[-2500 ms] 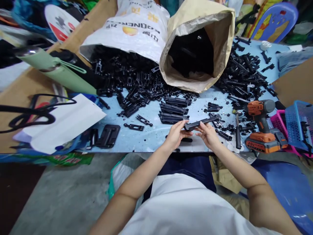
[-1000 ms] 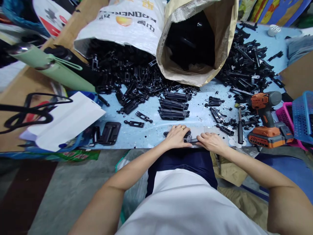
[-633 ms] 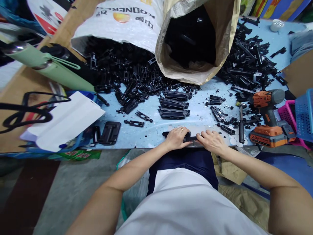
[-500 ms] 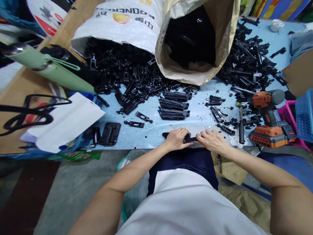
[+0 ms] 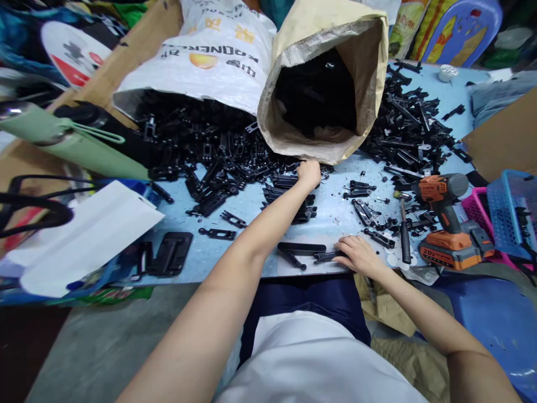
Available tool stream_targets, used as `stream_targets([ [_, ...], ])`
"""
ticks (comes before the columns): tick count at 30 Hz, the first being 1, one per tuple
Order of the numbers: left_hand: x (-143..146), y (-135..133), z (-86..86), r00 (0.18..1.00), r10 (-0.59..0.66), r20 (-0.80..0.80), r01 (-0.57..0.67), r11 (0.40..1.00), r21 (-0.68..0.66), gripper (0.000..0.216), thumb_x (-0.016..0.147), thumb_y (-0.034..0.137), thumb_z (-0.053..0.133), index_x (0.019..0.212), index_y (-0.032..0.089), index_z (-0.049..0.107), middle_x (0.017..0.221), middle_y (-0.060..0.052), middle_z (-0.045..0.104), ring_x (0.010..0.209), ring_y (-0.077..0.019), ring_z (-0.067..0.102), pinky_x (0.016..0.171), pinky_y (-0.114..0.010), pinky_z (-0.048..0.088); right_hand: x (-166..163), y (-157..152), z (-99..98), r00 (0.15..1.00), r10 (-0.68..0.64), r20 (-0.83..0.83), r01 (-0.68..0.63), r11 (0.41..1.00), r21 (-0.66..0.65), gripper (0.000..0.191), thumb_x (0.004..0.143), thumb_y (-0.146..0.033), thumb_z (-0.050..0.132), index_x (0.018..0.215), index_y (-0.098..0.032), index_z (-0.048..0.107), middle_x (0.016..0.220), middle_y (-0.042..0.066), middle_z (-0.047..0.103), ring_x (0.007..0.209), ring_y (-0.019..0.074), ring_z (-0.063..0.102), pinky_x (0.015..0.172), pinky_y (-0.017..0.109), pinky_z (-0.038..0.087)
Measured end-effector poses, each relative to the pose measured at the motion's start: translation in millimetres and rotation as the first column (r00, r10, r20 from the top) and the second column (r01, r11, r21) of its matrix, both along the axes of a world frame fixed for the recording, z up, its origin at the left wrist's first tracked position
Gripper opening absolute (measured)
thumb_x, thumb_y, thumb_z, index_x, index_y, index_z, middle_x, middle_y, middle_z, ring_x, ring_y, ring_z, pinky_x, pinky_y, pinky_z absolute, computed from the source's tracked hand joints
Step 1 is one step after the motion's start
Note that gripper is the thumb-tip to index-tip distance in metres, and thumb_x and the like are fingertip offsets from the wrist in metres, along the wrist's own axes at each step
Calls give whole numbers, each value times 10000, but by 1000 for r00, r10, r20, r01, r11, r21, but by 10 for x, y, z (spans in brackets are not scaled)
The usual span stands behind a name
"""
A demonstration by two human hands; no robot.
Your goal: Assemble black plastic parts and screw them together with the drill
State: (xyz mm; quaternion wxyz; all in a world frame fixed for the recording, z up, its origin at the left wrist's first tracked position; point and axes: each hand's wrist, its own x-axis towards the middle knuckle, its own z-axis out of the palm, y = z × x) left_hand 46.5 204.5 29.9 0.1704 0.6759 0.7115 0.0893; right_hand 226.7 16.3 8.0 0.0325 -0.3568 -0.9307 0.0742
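Note:
My left hand [image 5: 309, 173] reaches forward to the small pins and parts below the paper sack's mouth. Its fingers curl down and are closed; whatever they pinch is hidden. At the table's front edge, my right hand [image 5: 358, 254] has its fingertips on the end of a short black plastic link [image 5: 328, 257]. That link lies against a long black plastic arm [image 5: 301, 248], from which another slim black piece [image 5: 293, 261] angles toward me. Under my left forearm and wrist is a row of assembled black arms [image 5: 274, 193], partly covered.
A paper sack [image 5: 323, 148] and a white woven sack [image 5: 197, 73] spill black parts at the back. On the right are a hammer [image 5: 405, 240], an orange cordless drill [image 5: 447, 224] and baskets [image 5: 514, 210]. A green bottle [image 5: 96, 154] and white paper [image 5: 88, 235] lie left.
My left hand has left the black part at the front edge and moved forward to the pins by the sack. My right hand stays at the front with the part. The view has shifted.

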Motion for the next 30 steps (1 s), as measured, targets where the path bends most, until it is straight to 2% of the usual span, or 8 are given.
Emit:
stream_targets([
  [4, 74, 99, -66, 999, 36, 3, -36, 999, -13, 282, 808, 12, 397, 971, 42, 625, 990, -204, 624, 1001, -269, 566, 821, -339, 437, 54, 600, 170, 949, -290, -122, 291, 957, -11, 240, 908, -337, 428, 978, -177, 593, 973, 114, 619, 884, 210, 544, 748, 335, 411],
  [6, 55, 18, -58, 999, 13, 32, -15, 998, 58, 305, 808, 0, 370, 971, 52, 623, 1025, -193, 613, 1007, -258, 558, 839, -329, 423, 80, 1094, 235, 822, -534, -198, 537, 843, -47, 143, 868, -247, 502, 917, -152, 596, 942, 123, 624, 873, 214, 540, 751, 338, 404],
  [8, -34, -122, -15, 996, -46, 73, 35, 989, 144, 313, 809, 4, 360, 971, 75, 620, 1045, -169, 603, 1002, -247, 553, 860, -319, 404, 83, 1578, 273, 597, -751, -281, 748, 648, -144, 63, 802, -171, 586, 832, -116, 592, 870, 126, 626, 852, 198, 534, 777, 338, 388],
  [10, -213, -341, 46, 986, -123, 113, 94, 968, 233, 275, 824, 52, 388, 974, 97, 614, 1028, -144, 603, 979, -242, 556, 861, -318, 400, 54, 1929, 297, 523, -798, -298, 783, 588, -202, 31, 761, -91, 594, 737, -97, 575, 776, 102, 619, 804, 163, 524, 785, 332, 379],
  [14, -761, -1066, 110, 959, -220, 178, 142, 918, 370, 210, 861, 187, 425, 966, 136, 600, 954, -94, 618, 922, -212, 565, 833, -315, 423, -78, 1931, 358, 563, -747, -355, 709, 657, -257, 158, 729, 1, 521, 637, -123, 555, 703, 35, 601, 697, 97, 492, 791, 299, 381],
  [20, -1247, -2080, -124, 958, -245, 151, 201, 946, 255, 191, 875, 242, 416, 867, 181, 596, 812, -51, 623, 767, -177, 586, 709, -278, 462, -295, 693, 352, 744, -463, -483, 342, 883, -320, 53, 760, -221, 602, 728, -189, 627, 709, 3, 639, 634, 114, 556, 621, 251, 470],
  [24, -1177, -2200, -235, 975, -222, 3, 214, 940, 266, 181, 876, 189, 413, 893, 157, 590, 815, -77, 619, 763, -202, 587, 701, -303, 476, -376, 142, 184, 752, -287, -593, 163, 953, -255, 113, 825, -255, 542, 800, -201, 639, 728, 20, 653, 644, 125, 595, 566, 241, 488],
  [30, -1078, -2171, -174, 944, -258, -204, 309, 910, 278, 212, 850, 65, 395, 804, 136, 590, 761, -93, 587, 734, -212, 572, 683, -311, 482, -398, -3, 27, 836, -61, -545, 124, 989, 79, 162, 883, -202, 461, 862, -188, 621, 801, 58, 653, 722, 132, 618, 635, 236, 511],
])
